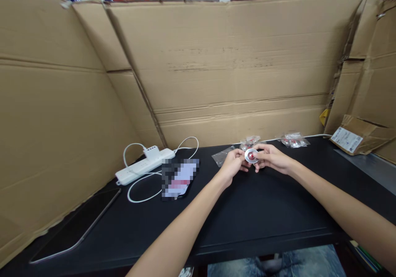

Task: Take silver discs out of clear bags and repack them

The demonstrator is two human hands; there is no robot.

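Note:
Between my two hands is a small round silver disc (pixel 247 156) with a red centre; its exact kind I cannot make out. My left hand (pixel 232 164) pinches its left edge. My right hand (pixel 271 158) grips it from the right, with the thumb at the red middle. Just behind my fingers lies a clear plastic bag (pixel 250 140) with red and silver pieces in it, partly hidden by the hands. A flat clear plastic bag (pixel 221 157) rests left of my left hand.
Another bag of silver and red pieces (pixel 293 140) lies further right, near an open cardboard box (pixel 360 136). To the left are a white power strip (pixel 145 166) with cables, a pixelated phone (pixel 180 179) and a dark tablet (pixel 77 223). Cardboard walls (pixel 229 62) enclose the black table (pixel 247 223).

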